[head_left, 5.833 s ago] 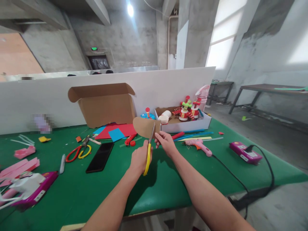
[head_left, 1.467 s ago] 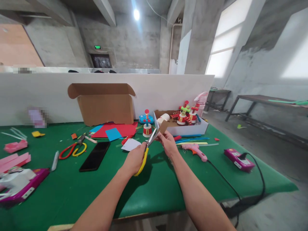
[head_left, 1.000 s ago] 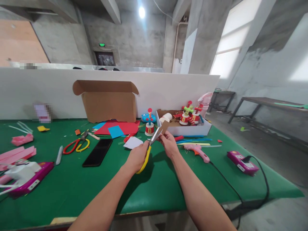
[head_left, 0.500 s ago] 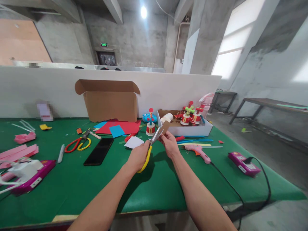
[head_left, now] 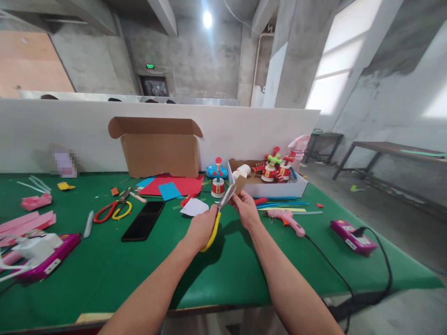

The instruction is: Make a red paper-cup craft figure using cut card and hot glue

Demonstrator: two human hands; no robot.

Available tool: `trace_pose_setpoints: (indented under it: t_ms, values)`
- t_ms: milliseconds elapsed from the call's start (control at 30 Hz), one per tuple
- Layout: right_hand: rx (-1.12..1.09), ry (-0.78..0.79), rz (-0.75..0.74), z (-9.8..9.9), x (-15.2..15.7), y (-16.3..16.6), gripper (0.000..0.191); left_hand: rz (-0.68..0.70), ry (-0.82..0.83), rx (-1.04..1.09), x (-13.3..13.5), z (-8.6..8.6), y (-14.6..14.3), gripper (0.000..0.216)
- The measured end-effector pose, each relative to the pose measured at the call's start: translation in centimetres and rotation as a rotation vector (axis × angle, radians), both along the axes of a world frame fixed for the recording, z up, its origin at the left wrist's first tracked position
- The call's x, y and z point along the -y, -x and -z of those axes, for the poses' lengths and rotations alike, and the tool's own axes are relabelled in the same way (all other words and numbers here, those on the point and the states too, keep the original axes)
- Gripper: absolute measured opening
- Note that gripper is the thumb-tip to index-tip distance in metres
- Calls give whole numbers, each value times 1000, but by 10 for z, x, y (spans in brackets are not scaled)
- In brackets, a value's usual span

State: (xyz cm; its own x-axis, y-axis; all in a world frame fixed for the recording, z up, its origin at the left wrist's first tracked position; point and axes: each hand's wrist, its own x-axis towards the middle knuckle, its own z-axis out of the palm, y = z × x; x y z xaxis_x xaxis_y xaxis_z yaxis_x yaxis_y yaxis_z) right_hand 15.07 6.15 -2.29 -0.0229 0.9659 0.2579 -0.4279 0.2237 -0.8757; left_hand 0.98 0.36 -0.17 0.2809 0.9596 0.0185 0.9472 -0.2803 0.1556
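My left hand [head_left: 201, 229] is closed round the yellow handle of a pair of scissors [head_left: 213, 235], whose blades point up and away to the right. Between my right hand's fingers [head_left: 246, 208] is a small piece of brown cardboard [head_left: 240, 184], which the blades meet. How deep they cut I cannot tell. Just left of the scissors lies a white piece of paper [head_left: 194, 207]. Behind the blades stands a paper-cup figure [head_left: 218, 187] with a red band and a red round top.
A white box [head_left: 275, 190] holds similar figures. A pink glue gun [head_left: 286, 220] lies right, its cord leading over the front edge. Left are a black phone [head_left: 143, 221], red-and-yellow scissors [head_left: 113, 210] and a purple power strip [head_left: 52, 260]. Red paper [head_left: 188, 183] lies before an open cardboard box [head_left: 160, 156].
Both hands, the scissors and the cardboard stay nearly where they were. The whole view has shifted very slightly.
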Motion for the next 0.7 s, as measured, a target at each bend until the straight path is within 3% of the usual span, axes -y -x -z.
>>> trace_pose_setpoints:
  t_ms: [700]
  values:
    - [11,1,25,-1,-1,0,36,-12,-19,-11,0,2,-1,20]
